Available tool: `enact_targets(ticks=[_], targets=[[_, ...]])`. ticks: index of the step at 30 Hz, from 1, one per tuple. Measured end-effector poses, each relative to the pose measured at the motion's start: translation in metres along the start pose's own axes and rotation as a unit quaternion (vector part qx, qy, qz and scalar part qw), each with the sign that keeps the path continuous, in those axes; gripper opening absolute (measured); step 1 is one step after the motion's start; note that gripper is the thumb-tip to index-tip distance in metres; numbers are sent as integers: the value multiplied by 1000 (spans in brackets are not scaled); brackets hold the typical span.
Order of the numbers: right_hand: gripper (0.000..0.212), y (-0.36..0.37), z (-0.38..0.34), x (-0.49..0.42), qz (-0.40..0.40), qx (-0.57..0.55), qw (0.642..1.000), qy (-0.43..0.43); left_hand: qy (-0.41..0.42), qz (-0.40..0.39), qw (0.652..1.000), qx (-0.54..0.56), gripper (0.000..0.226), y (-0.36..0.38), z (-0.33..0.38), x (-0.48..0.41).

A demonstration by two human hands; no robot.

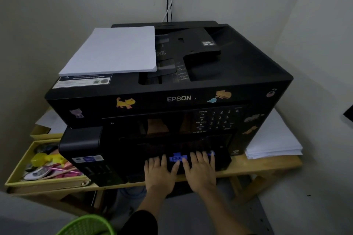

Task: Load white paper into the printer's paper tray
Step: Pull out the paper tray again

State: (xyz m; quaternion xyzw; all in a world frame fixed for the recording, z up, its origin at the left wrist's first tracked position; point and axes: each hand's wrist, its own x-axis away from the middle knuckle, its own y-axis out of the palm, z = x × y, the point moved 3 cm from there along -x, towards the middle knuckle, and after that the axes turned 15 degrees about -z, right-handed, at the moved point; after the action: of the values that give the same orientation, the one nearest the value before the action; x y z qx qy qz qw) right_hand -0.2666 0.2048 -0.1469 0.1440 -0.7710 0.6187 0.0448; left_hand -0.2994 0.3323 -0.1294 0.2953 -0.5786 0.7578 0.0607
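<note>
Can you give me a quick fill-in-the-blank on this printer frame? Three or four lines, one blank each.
1. The stack of white paper lies on ____ of the printer.
2. The brand printed on the printer's front is ____.
3. The left hand and right hand both rest at the paper tray, on either side of a ____ label.
4. The open yellow box of pens sits to the printer's ____.

Missing words: top; EPSON; blue; left
</note>
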Motion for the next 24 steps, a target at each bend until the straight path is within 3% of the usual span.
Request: enact_targets(ticks=[4, 9, 24], targets=[[89, -10, 2, 4, -44, -14, 999, -21, 3, 9, 1000, -5, 72, 1, 0, 2], [59, -8, 6, 18, -90, -27, 995, -26, 2, 6, 1000, -1, 72, 9, -2, 13], [54, 8, 23, 113, -126, -29, 991, -34, 13, -26, 998, -49, 70, 54, -16, 96]])
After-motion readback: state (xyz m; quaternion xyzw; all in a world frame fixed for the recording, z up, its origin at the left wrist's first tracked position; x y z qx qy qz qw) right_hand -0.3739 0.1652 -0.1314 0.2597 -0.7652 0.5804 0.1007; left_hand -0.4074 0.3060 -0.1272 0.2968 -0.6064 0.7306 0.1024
